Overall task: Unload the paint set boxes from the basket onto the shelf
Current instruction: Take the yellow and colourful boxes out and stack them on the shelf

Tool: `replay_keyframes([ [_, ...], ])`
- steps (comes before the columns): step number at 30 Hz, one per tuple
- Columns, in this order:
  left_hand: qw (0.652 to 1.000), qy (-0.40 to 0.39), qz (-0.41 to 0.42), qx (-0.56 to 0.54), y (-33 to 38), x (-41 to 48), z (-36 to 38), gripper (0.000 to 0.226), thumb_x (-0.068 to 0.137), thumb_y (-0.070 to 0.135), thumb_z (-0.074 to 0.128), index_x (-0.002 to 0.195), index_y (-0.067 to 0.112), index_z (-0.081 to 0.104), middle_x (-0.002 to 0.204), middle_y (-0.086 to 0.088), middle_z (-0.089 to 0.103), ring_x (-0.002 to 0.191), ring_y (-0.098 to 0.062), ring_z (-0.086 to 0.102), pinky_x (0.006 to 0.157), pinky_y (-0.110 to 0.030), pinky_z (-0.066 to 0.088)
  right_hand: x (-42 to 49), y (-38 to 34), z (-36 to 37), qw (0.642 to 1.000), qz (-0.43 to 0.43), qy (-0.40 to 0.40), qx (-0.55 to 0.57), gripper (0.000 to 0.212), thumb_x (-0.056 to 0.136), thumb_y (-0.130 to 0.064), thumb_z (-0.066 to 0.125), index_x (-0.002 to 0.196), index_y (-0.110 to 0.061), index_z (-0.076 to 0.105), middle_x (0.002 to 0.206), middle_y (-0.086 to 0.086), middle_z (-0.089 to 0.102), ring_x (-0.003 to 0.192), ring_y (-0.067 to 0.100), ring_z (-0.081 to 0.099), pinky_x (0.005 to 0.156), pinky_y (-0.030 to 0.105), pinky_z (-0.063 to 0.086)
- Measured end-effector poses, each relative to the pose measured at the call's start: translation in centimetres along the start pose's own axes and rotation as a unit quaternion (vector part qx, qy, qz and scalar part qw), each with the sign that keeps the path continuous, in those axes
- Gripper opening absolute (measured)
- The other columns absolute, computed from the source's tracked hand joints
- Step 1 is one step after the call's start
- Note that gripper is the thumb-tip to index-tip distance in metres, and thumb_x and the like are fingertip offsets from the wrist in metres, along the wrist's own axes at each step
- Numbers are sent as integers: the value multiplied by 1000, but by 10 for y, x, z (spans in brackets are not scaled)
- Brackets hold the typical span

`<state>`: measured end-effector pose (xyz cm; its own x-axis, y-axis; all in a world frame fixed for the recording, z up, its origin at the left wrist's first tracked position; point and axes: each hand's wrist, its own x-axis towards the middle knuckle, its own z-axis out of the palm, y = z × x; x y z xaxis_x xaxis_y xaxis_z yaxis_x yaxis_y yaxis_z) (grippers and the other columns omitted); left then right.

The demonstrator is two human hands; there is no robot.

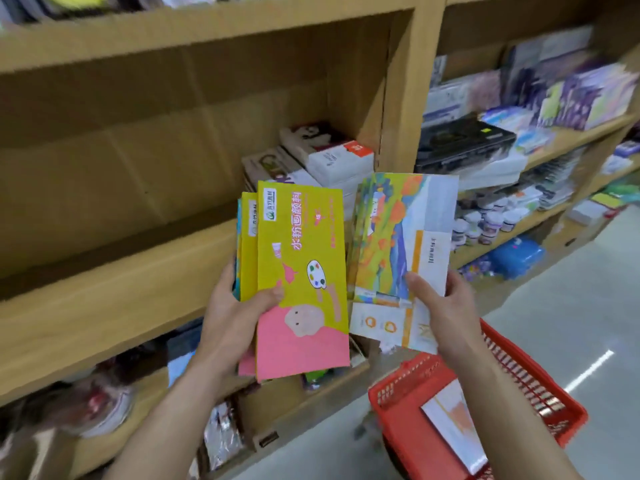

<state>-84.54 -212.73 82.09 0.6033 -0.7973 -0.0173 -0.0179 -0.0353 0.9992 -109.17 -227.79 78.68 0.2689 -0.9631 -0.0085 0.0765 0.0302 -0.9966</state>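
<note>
My left hand (239, 317) grips a small stack of yellow-and-pink paint set boxes (301, 271), held upright in front of the wooden shelf (114, 289). My right hand (446, 306) holds a few white paint set boxes with an orange landscape picture (398, 244), fanned beside the yellow ones. Below my right arm stands the red basket (401, 424) on the floor, with one more white-and-orange box (453, 427) lying inside. The shelf compartment ahead is mostly bare at the left.
Stacked white and red boxes (325, 154) lie at the right end of the same shelf compartment. A wooden upright (405, 109) separates it from shelves with black cases (464, 143), notebooks and jars (485, 223). Lower shelves hold packaged goods. Grey floor (554, 306) runs to the right.
</note>
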Motion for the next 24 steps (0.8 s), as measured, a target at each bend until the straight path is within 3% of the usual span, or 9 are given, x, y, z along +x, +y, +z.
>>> replay_keyframes([
  [4,998,55,7,-12,11,-8,-71,66,62,34,80,125,39,64,103,5,82,78,-15,79,57,-24,57,-7,-22,65,998,-18,-62,9,30,86,-31,79,115,-29,68,102,-18,79,85,8,78,60,20,59],
  [7,995,93,-7,-26,11,-5,-119,59,63,36,80,120,38,68,102,3,82,78,-16,79,56,-25,58,-7,-32,115,994,-8,-109,17,26,90,-22,77,114,-27,68,99,-14,81,80,14,79,57,24,60],
  [12,988,146,-42,-31,0,16,-177,44,70,33,78,114,32,68,96,2,82,70,-14,79,51,-23,56,5,-41,191,983,35,-177,-25,37,86,-28,81,117,-25,63,98,-6,80,77,17,79,60,32,60],
  [16,975,178,-102,-81,-12,30,-199,49,69,39,80,115,29,68,91,-5,83,70,-20,79,54,-28,58,28,-37,230,970,66,-222,-80,26,86,-30,81,106,-26,65,85,-8,82,72,18,79,56,31,61],
  [18,969,187,-129,-97,-13,41,-205,57,68,43,80,120,23,67,92,-10,82,74,-26,79,60,-32,59,40,-33,244,962,79,-236,-109,34,85,-36,81,114,-23,68,95,-3,82,80,23,79,71,41,65],
  [21,969,173,-155,-84,-12,56,-211,56,79,45,75,122,11,67,99,-18,80,83,-36,77,70,-41,60,57,-32,256,952,127,-247,-127,72,78,-49,81,138,-15,59,128,5,72,113,32,70,101,54,53],
  [24,967,149,-193,-74,-10,65,-215,59,80,52,72,123,11,70,116,-24,75,107,-46,71,100,-63,53,74,-35,264,938,171,-264,-145,84,72,-55,81,142,-14,57,130,9,70,118,35,67,106,55,49],
])
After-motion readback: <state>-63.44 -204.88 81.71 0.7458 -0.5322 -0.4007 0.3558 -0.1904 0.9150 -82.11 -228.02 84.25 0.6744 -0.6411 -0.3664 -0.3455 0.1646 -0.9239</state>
